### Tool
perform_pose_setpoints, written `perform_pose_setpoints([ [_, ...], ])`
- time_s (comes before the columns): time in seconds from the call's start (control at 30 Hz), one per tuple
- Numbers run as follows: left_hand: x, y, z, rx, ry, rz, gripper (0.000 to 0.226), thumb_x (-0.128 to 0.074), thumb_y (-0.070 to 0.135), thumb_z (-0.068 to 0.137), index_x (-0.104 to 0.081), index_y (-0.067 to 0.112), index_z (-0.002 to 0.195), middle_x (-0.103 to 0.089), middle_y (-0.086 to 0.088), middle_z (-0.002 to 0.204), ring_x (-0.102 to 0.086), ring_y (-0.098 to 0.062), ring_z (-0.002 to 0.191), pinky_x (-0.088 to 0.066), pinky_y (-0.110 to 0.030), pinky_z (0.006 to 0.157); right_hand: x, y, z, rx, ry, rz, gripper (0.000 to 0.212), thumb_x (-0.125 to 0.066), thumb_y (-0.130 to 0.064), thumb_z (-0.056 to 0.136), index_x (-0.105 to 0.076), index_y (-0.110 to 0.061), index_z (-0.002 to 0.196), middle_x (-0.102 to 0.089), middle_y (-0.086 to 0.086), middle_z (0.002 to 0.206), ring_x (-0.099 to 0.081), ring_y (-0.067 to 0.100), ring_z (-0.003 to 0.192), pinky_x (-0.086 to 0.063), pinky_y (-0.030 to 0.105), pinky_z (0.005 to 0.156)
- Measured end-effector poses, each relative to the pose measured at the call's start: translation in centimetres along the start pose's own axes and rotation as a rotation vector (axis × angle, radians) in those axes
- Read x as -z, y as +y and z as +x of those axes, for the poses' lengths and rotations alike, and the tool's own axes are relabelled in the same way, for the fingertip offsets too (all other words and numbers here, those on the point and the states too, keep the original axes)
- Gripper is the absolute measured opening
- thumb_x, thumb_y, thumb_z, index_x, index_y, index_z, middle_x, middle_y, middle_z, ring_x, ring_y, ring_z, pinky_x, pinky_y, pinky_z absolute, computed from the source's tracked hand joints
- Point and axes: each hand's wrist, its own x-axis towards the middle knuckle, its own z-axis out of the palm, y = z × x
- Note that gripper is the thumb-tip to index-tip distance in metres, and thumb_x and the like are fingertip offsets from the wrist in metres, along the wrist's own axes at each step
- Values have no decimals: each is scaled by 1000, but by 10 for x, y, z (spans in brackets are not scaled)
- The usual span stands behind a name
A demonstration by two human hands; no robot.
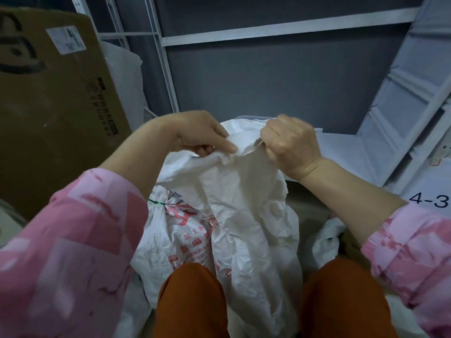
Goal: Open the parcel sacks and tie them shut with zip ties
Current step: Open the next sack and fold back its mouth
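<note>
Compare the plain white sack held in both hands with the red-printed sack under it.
The plain white sack is unmarked; the red-printed sack carries red lettering. The plain sack's top edge is untied and gripped by the left hand and right hand; the printed sack's neck is bunched and cinched with a green tie. The plain sack is lifted; the printed one lies below. Both are white and crinkled.

A plain white woven sack (244, 203) overlaps a white sack printed with red characters (188, 230), tied with a green zip tie (156, 202). Pink patterned sleeves (73, 240), orange-brown trousers (192, 301), brown cardboard box (48, 93), white shelving (280, 30), grey wall (268, 76).
</note>
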Motion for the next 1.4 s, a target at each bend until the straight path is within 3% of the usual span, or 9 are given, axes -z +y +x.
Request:
perform_pose_setpoints([
  [0.07, -11, -3, 8, 13, 49, 129, 44, -83, 27, 70, -66, -3, 97, -52, -10, 74, -46, -15, 59, -44, -22, 55, 5, -4, 3, -84, -152, 43, 28, -57, 9, 58, -39, -12, 55, -43, 6, 52, -37, 22, 48, -20, 27, 45],
  [0.2, -30, -7, 19, -59, 318, 608, 24, -74, 17, 71, -52, 10, 66, -59, -9, 75, -57, -26, 71, -39, -25, 56, 10, 6, 14, -405, -894, 475, 21, -72, -29, 75, -63, -11, 70, -65, 2, 77, -58, 22, 74, -47, 38, 64],
  [0.33, -46, -7, 20, -140, 516, 854, 16, -61, 9, 78, -47, 15, 76, -59, -11, 90, -58, -35, 90, -36, -33, 65, 13, 6, 26, -431, -785, 528, 40, -77, -26, 72, -62, -17, 108, -56, -3, 104, -53, 17, 97, -44, 32, 75],
  [0.57, -64, -5, 16, -264, 679, 977, 13, -51, 10, 86, -51, 13, 99, -59, -8, 101, -59, -35, 90, -35, -36, 62, -3, -10, 10, -265, -602, 228, 13, -60, -2, 78, -50, -7, 84, -55, 15, 88, -58, 35, 83, -30, 35, 58],
  [0.77, -28, 10, 0, -41, 157, 253, 28, -78, 37, 72, -70, 12, 83, -64, -2, 70, -54, -14, 59, -44, -19, 53, -2, -13, -4, -70, -351, 32, 31, -65, 13, 47, -49, -9, 61, -49, 8, 59, -43, 24, 41, -16, 22, 40],
  [0.97, -19, -3, 11, 61, -24, 241, 40, -81, 42, 66, -61, 7, 66, -44, -4, 57, -35, -20, 59, -33, -30, 59, -6, -12, -13, 72, -136, -38, 27, -51, 14, 55, -45, -13, 57, -44, 5, 56, -36, 20, 40, -20, 25, 41],
  [1.07, -27, -1, 14, 52, 4, 280, 38, -83, 37, 66, -59, 8, 65, -46, -1, 57, -40, -16, 55, -34, -25, 55, -1, -11, -13, 1, -263, 8, 26, -56, 13, 55, -47, -12, 59, -46, 6, 57, -41, 23, 39, -16, 23, 42],
  [1.23, -54, -3, 20, -40, 492, 948, 27, -75, 33, 73, -57, 15, 82, -59, -2, 84, -50, -23, 70, -35, -28, 57, 5, -3, 3, -298, -915, 407, 33, -75, -33, 72, -52, -18, 91, -47, -2, 97, -48, 20, 87, -33, 31, 60],
  [1.4, -69, -6, 22, -248, 590, 1045, 11, -56, 28, 87, -52, 18, 86, -64, -4, 92, -58, -27, 85, -31, -33, 62, 4, -8, 12, -293, -835, 411, 36, -75, -25, 72, -48, -18, 95, -43, -3, 98, -46, 19, 100, -29, 30, 65],
])
